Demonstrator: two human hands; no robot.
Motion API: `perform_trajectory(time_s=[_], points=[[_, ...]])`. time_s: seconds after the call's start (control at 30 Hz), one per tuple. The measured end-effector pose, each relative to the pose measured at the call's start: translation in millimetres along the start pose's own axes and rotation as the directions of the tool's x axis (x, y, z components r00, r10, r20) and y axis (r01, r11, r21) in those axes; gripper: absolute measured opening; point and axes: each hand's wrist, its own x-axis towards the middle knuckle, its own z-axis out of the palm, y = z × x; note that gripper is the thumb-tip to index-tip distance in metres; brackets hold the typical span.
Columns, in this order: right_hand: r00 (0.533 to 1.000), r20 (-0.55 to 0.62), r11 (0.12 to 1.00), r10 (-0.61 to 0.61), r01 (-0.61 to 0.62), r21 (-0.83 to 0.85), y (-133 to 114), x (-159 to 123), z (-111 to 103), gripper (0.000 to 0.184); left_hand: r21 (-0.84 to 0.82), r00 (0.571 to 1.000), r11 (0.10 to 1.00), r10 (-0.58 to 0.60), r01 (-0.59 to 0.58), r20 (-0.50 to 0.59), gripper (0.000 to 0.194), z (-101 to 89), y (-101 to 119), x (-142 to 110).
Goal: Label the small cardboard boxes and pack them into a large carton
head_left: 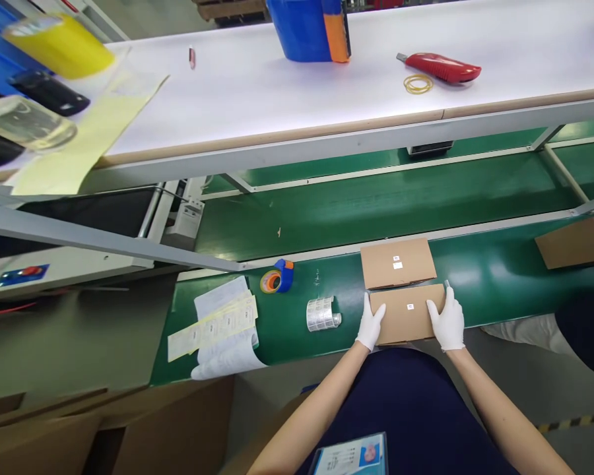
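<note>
My left hand [371, 323] and right hand [446, 320] grip the flat cardboard box [406, 315] at both ends, between them on the green belt [490, 280]. Equal pressure from both sides is best, I think. Another box [397, 262] lies just ahead.

We have a tape dispenser [278, 277] beside a roll of silver labels [323, 314] and layered paper sheets [222, 330] on the green conveyor belt [495, 290]. Up on the white worktop [257, 86], a red utility knife [443, 67] lies just beside rubber bands [418, 83].
</note>
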Motion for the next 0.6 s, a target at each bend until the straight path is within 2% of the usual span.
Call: perform_trajectory(time_s=[0.2,0.33,0.4,0.47,0.53,0.6], points=[[0.999,-0.02,0.999,-0.026,0.026,-0.019,-7.4,5.0,7.9,0.076,-0.103,0.997,0.992,0.072,-0.073,-0.013,0.096,-6.2,12.6,3.5],[0.999,-0.011,0.998,-0.051,0.051,0.02,-5.9,9.3,2.4,0.073,-0.135,0.996,0.987,0.085,-0.082,0.017,0.094,-8.7,15.0,4.7],[0.992,-0.033,0.989,-0.125,0.127,0.069,-6.7,10.1,-6.6,0.062,-0.129,0.996,0.988,0.087,-0.082,0.036,0.092,-13.0,14.2,4.5],[0.973,-0.045,0.962,-0.228,0.232,0.144,-9.9,9.1,-18.7,0.043,-0.118,0.994,0.988,0.101,-0.094,0.052,0.087,-17.9,12.4,2.7],[0.95,0.033,0.922,-0.312,0.294,0.25,-14.9,6.3,-30.3,0.029,-0.099,0.993,0.991,0.096,-0.089,0.066,0.083,-22.1,10.3,-0.8],[0.918,0.188,0.893,-0.35,0.266,0.363,-20.6,2.8,-37.8,0.027,-0.072,0.995,0.996,0.06,-0.055,0.08,0.081,-24.7,8.8,-5.5]])
